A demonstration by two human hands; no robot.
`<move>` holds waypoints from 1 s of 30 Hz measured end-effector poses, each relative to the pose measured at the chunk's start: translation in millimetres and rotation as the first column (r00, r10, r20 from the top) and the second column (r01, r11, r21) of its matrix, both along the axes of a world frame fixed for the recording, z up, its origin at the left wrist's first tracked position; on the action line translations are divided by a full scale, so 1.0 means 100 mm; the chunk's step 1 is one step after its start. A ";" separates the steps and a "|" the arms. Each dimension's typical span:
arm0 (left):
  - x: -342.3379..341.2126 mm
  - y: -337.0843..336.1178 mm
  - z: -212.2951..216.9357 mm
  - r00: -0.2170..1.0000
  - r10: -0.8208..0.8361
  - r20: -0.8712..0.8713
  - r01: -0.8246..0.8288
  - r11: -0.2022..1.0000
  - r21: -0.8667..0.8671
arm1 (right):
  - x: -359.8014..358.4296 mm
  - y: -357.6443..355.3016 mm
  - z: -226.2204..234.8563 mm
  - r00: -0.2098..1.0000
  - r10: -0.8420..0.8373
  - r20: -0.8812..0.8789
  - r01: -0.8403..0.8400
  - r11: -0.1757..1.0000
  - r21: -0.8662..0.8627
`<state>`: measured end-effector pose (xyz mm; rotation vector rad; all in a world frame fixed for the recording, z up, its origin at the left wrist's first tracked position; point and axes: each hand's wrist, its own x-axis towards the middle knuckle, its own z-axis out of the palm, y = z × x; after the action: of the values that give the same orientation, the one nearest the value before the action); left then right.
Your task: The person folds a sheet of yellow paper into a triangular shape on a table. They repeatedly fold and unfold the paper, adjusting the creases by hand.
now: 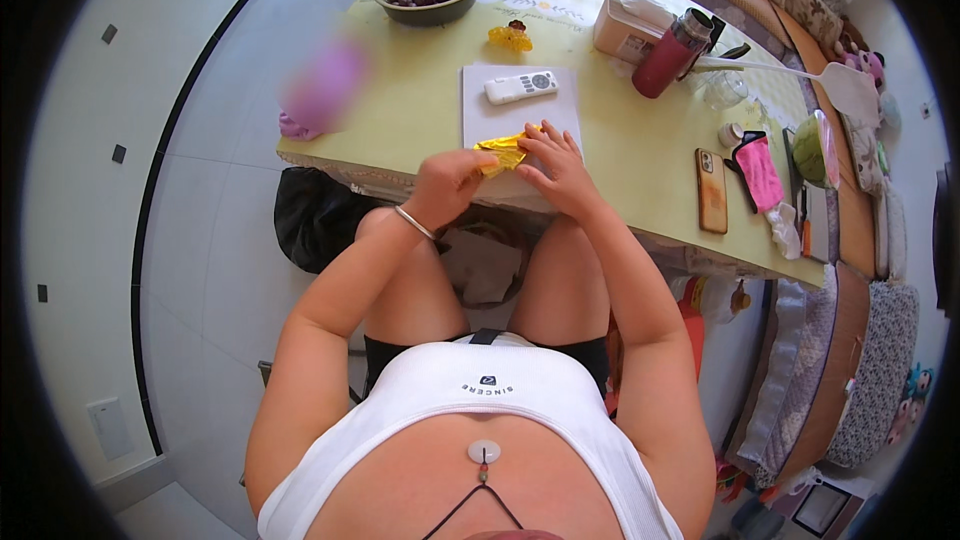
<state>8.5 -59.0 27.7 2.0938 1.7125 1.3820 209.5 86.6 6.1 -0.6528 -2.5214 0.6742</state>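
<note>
A crinkled piece of shiny gold foil [503, 152] lies at the near edge of a white sheet of paper [480, 105] on the table. My left hand [448, 186], with a silver bangle at the wrist, pinches the foil's left end between thumb and fingers. Stretched out and slightly spread, the fingers of my right hand [556, 168] rest on the foil's right end and the paper beside it; the thumb stands apart. Just beyond the foil, a white remote control [521, 88] sits on the paper.
The yellow tablecloth [420, 100] carries a basket of dark round fruit [382, 2], a yellow hair claw [511, 37], a red thermos [672, 55], a phone [711, 190] and a pink cloth item [758, 172]. A blurred purple shape [325, 85] is at the left edge.
</note>
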 end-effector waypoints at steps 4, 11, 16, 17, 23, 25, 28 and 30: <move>-0.23 0.21 0.13 0.752 0.146 0.642 0.039 0.964 -0.264 | 0.04 0.00 0.09 0.971 -0.119 -0.209 0.027 0.917 -0.399; -0.34 0.32 0.35 0.351 0.230 0.907 0.242 0.914 -0.326 | 0.10 -0.14 0.41 0.906 -0.348 -0.240 -0.035 0.504 -0.863; -0.29 0.39 0.20 0.328 0.253 0.910 0.263 0.901 -0.345 | 0.24 -0.12 0.40 0.913 -0.355 -0.199 -0.046 0.395 -0.917; -0.26 0.40 0.19 0.306 0.233 0.923 0.273 0.907 -0.319 | 0.25 -0.13 0.39 0.907 -0.378 -0.184 -0.038 0.363 -0.931; -0.14 0.48 0.29 0.190 0.163 0.968 0.292 0.932 -0.214 | 0.27 -0.22 0.37 0.865 -0.467 -0.182 -0.054 0.274 -0.960; -0.12 0.50 0.27 0.172 0.108 0.979 0.309 0.938 -0.158 | 0.25 -0.25 0.37 0.853 -0.488 -0.186 -0.064 0.256 -0.965; -0.17 0.48 0.25 0.010 -0.001 1.000 0.405 0.914 -0.003 | 0.28 -0.23 0.29 0.849 -0.492 -0.194 -0.103 0.206 -0.973; -0.18 0.47 0.29 -0.107 -0.015 0.994 0.449 0.892 0.062 | 0.29 -0.24 0.26 0.839 -0.504 -0.206 -0.123 0.193 -0.974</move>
<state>-9.2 -12.4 57.0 0.4877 0.6304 1.6051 238.9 62.9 31.8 -0.9915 -1.1478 2.0836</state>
